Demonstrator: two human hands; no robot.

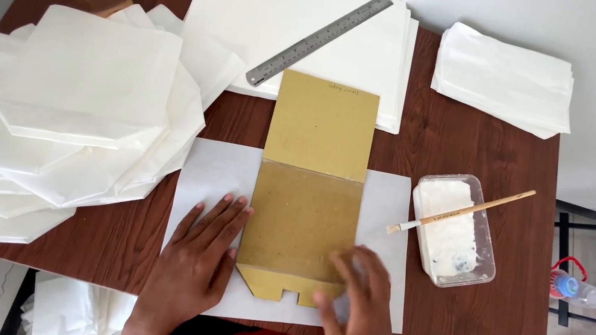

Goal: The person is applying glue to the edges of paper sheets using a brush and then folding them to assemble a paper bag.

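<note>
Both hands lie flat and open, fingers spread, gripping nothing. Left hand (pixel 196 253) presses palm down on the white paper sheet (pixel 212 172), its fingertips just touching the left edge of the brown cardboard template (pixel 306 191). Right hand (pixel 360 308) is blurred, with its fingers resting on the lower right corner of the template and partly on the sheet beside it.

That template lies lengthwise across the middle of the sheet, near the front edge of the dark wooden tabletop (pixel 468 143). Its upper part reaches past the sheet onto a stack of large white sheets (pixel 257 3), and its lower end shows a notched tab.

A metal ruler (pixel 320 39) lies slanted on the large stack, just above the template. To the left, folded white paper bags (pixel 78 110) are heaped in overlapping layers. To the right, a clear plastic tub of white paste (pixel 454 232) stands just beside the sheet, with a wooden-handled brush (pixel 463 211) laid across its rim. Another pile of folded white paper (pixel 504 79) sits at the far right corner, well apart from the hands.
</note>
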